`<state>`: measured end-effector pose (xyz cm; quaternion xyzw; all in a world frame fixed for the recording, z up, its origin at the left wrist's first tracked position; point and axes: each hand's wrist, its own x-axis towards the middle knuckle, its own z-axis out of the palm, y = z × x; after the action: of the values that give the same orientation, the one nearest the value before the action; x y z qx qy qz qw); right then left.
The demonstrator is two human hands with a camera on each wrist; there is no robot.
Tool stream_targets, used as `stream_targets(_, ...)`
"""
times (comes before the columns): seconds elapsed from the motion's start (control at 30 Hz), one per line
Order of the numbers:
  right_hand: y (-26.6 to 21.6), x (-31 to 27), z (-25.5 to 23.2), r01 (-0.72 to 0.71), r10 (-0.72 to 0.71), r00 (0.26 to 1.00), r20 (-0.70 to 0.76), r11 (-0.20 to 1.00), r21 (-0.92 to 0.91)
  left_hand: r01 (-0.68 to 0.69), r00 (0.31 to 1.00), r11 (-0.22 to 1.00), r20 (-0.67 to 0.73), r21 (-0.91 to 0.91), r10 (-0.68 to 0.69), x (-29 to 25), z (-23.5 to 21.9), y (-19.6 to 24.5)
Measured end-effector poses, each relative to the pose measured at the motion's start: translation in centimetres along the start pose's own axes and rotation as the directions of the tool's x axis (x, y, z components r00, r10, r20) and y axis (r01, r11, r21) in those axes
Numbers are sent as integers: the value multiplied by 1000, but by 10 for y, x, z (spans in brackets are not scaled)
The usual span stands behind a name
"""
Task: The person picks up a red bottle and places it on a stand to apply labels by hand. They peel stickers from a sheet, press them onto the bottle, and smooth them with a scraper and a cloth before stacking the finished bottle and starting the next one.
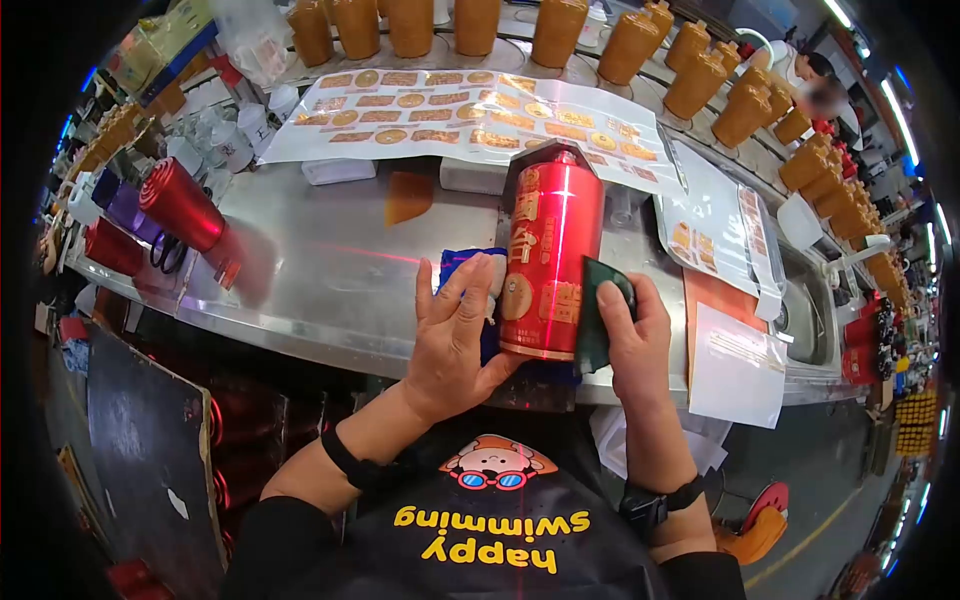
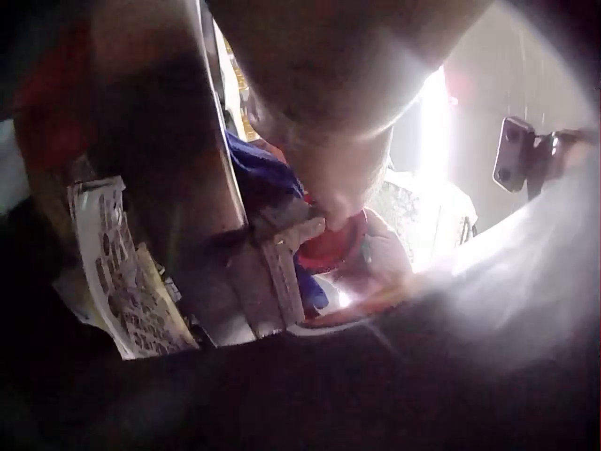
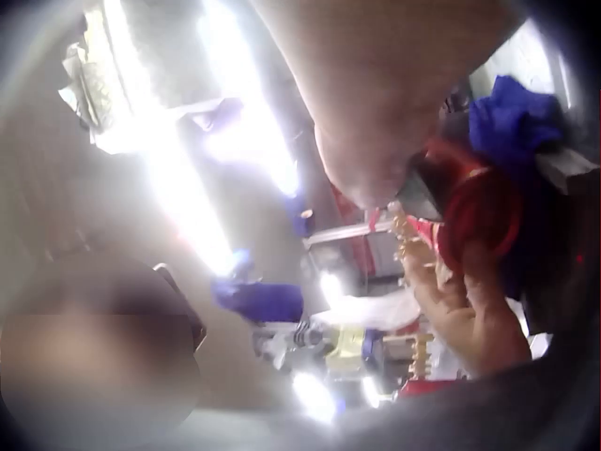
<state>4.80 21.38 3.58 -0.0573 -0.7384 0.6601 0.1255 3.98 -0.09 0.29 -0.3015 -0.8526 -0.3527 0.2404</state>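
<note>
A red bottle (image 1: 550,230) with gold lettering lies tilted over a blue cloth (image 1: 462,262) at the near edge of the metal bench, its base toward the person. Against its left side is my left hand (image 1: 448,350), fingers extended and thumb by the base. My right hand (image 1: 640,340) pinches a dark green scraper (image 1: 594,325), a flat flexible piece, with the thumb on its face. The scraper's edge meets the bottle's right side. In the right wrist view, the bottle's round base (image 3: 484,218) shows beside the left fingers.
A sheet of gold and brown decals (image 1: 400,115) spans the bench behind the bottle. An amber piece (image 1: 408,197) lies to the left, near red bottles (image 1: 182,205). Brown bottles (image 1: 410,28) line the back. At right are a tray (image 1: 705,220), white paper (image 1: 738,365) and a sink (image 1: 805,320).
</note>
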Motion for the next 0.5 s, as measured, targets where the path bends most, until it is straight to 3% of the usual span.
stream_targets(0.07,10,-2,-11,-157,165,986,-30,970,186,64,997,998,48,-23,-63,-2,0,-2)
stream_targets(0.17,7,0,-19,-32,36,989,-140,999,33,117,984,993,138,-18,-114,1,-1,-5)
stream_targets(0.2,-9,-1,-16,141,-166,974,-153,976,-164,84,991,996,109,4,-84,4,-4,-2)
stream_targets(0.27,-23,-4,-16,440,-482,874,63,729,-524,14,998,999,59,42,-16,14,-17,12)
stream_targets(0.33,-26,-11,-18,600,-591,779,210,606,-523,-46,999,997,9,59,46,19,-23,15)
stream_targets(0.37,-34,-14,-19,608,-538,793,286,679,-412,-70,998,995,-1,71,70,19,-20,12)
stream_targets(0.4,-34,-11,-19,607,-554,792,258,661,-442,-94,995,992,-6,85,95,17,-17,11)
stream_targets(0.47,-29,-3,-14,593,-587,786,193,630,-501,10,1000,1000,5,-7,-10,6,-4,4)
stream_targets(0.5,-26,-6,-12,613,-596,769,231,586,-529,57,998,997,13,-54,-56,5,1,3)
